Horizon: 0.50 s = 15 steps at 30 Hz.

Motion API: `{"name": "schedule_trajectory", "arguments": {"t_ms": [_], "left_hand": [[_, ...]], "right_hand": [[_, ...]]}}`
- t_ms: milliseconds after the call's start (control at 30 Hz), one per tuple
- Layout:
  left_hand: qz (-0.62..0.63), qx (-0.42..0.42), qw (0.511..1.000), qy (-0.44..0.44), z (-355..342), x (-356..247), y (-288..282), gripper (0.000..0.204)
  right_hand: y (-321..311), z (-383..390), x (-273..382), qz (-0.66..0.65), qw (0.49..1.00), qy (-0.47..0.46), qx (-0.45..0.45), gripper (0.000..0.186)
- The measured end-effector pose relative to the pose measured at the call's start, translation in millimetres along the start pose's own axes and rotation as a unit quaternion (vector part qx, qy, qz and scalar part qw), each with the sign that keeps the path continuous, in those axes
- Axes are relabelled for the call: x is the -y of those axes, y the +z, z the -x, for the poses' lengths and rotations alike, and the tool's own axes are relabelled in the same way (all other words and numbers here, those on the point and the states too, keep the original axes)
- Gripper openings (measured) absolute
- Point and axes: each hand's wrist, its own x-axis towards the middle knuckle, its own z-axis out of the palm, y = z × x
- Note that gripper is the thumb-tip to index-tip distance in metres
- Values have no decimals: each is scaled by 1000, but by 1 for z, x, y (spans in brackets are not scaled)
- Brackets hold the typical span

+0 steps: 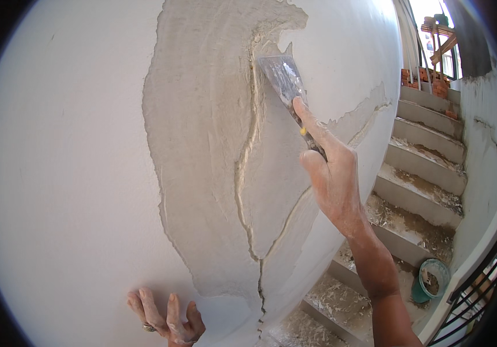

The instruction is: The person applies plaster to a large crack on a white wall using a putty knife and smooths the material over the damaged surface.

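Note:
My right hand (335, 179) grips a putty knife (283, 81) by its handle, index finger extended toward the blade. The metal blade, smeared with pale residue, is against a patched area of the white wall (69, 144), just right of a long vertical crack (238, 179) partly lined with pale filler. A second crack (286, 225) branches up to the right from the lower junction, below which the crack is dark and jagged. The surrounding patch (190, 144) is bare greyish plaster with ragged edges. My left hand (164, 318) has its fingers apart, fingertips against the wall at the lower left.
Debris-covered stairs (425, 147) rise along the right side, with a teal bucket (419, 286) on a lower step and orange bricks (439, 87) near the top. A black railing (474, 295) runs at the lower right. Wooden boards (442, 49) stand by the bright opening above.

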Motion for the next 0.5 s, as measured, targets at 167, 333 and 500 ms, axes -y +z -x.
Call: {"name": "schedule_trajectory", "arguments": {"t_ms": [167, 333, 500], "left_hand": [[-15, 19, 1000, 2, -2, 0, -6, 40], [-13, 18, 1000, 2, -4, -1, -7, 41], [-9, 18, 1000, 0, -2, -1, -7, 43]], "right_hand": [[-4, -15, 4, 8, 998, 55, 31, 66], [3, -11, -1, -11, 1000, 4, -17, 66], [-6, -46, -3, 9, 1000, 21, 0, 66]]}}
